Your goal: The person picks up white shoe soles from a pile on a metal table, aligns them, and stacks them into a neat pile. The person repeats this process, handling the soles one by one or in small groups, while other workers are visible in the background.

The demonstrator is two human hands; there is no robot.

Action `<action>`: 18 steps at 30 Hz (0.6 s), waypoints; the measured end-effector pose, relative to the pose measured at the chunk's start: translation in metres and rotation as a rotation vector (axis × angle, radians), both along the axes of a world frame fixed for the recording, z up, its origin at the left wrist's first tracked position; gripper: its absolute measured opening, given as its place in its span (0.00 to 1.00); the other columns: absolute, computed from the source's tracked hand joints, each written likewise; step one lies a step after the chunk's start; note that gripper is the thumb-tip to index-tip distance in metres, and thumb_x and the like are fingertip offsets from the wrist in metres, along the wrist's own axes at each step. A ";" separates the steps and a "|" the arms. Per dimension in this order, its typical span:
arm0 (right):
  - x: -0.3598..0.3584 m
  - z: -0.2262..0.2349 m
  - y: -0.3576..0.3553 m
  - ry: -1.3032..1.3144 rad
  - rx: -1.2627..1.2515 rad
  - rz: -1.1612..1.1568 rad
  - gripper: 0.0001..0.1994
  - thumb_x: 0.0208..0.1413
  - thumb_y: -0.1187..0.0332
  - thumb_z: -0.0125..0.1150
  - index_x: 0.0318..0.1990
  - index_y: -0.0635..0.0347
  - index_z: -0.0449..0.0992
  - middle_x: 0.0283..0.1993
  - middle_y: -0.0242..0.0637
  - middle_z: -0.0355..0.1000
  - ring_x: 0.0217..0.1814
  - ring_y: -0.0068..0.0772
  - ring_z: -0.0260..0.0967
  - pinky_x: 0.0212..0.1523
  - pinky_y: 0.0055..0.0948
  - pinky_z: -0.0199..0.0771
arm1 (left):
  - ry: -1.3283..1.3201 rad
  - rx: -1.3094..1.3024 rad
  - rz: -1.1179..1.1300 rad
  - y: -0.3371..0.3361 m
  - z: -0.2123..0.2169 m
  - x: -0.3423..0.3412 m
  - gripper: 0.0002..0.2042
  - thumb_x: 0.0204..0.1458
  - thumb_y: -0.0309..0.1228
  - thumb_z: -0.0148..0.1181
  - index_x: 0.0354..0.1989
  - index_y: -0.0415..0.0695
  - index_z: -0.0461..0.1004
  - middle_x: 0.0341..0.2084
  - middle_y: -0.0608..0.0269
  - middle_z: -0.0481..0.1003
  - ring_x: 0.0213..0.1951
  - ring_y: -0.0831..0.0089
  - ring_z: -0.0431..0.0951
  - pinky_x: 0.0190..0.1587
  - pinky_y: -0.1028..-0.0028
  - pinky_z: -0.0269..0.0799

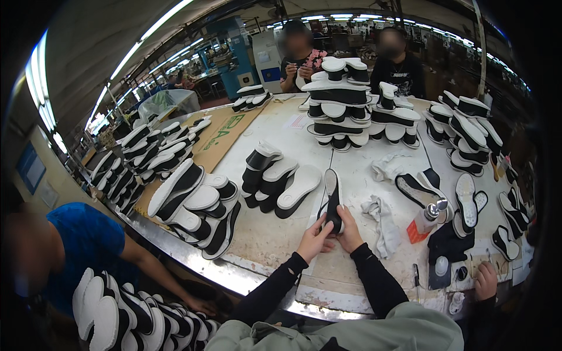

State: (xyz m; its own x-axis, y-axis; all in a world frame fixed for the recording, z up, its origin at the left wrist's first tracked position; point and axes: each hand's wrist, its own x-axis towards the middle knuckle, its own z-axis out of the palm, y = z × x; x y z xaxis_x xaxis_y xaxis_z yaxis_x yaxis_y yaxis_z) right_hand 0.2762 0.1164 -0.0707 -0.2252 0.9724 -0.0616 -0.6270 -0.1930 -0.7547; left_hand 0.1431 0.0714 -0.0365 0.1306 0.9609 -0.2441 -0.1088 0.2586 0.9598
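Observation:
A black and white shoe sole [333, 193] is held on its side above the white worktable, its toe pointing away from me. My left hand [316, 238] grips its near end from the left, the thumb along the black side wall. From the right, my right hand [350, 230] closes round the same end; some of its fingers are hidden behind the sole. Just left of my hands a loose sole [297, 192] lies white side up, beside several standing soles [266, 169]. A crumpled white cloth [382, 225] lies to the right.
A metal-topped bottle [432, 212] in a red-orange holder stands at the right, near scattered soles [466, 202]. Tall sole stacks [338, 96] rise at the back; another pile [199, 205] stands left. A co-worker's hand [485, 281] rests at the right edge; a blue-shirted person [88, 245] sits left.

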 end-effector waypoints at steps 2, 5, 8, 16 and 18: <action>0.014 0.000 0.001 0.111 -0.020 0.082 0.20 0.62 0.55 0.50 0.57 0.54 0.63 0.50 0.32 0.69 0.49 0.26 0.70 0.47 0.32 0.74 | 0.348 0.119 -0.069 0.008 -0.002 -0.012 0.24 0.56 0.44 0.57 0.58 0.45 0.67 0.35 0.60 0.75 0.27 0.71 0.77 0.25 0.76 0.72; 0.020 -0.004 0.010 0.272 -0.129 0.104 0.17 0.61 0.57 0.51 0.54 0.51 0.67 0.49 0.29 0.71 0.50 0.28 0.71 0.49 0.35 0.72 | 1.064 0.715 0.303 0.028 0.008 -0.034 0.24 0.46 0.38 0.66 0.53 0.46 0.72 0.42 0.54 0.71 0.44 0.61 0.73 0.40 0.67 0.70; 0.019 -0.019 0.020 0.380 -0.179 0.100 0.14 0.60 0.57 0.52 0.50 0.52 0.71 0.48 0.29 0.73 0.50 0.29 0.71 0.52 0.37 0.70 | 1.345 0.831 0.365 0.060 -0.004 -0.061 0.24 0.41 0.35 0.67 0.51 0.48 0.72 0.48 0.50 0.68 0.53 0.54 0.66 0.51 0.63 0.64; 0.020 -0.022 0.025 0.585 -0.215 0.045 0.14 0.60 0.58 0.52 0.50 0.52 0.71 0.49 0.29 0.72 0.52 0.30 0.69 0.55 0.38 0.66 | 1.056 0.608 0.261 0.095 -0.016 -0.085 0.22 0.50 0.35 0.61 0.53 0.45 0.69 0.42 0.55 0.73 0.47 0.60 0.73 0.50 0.66 0.68; 0.021 -0.023 0.027 0.511 -0.169 0.014 0.16 0.61 0.59 0.51 0.52 0.52 0.69 0.50 0.29 0.72 0.52 0.30 0.69 0.54 0.38 0.67 | 0.461 0.331 0.278 0.092 -0.020 -0.084 0.19 0.56 0.37 0.54 0.54 0.42 0.68 0.41 0.57 0.74 0.43 0.65 0.76 0.46 0.67 0.72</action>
State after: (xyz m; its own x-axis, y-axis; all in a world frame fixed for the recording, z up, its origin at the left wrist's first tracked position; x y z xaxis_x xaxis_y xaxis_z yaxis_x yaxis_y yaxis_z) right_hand 0.2976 0.1434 -0.0932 -0.2806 0.9550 -0.0965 -0.9027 -0.2968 -0.3115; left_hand 0.0592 0.1639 -0.0567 -0.1825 0.9781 0.1000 0.3146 -0.0383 0.9485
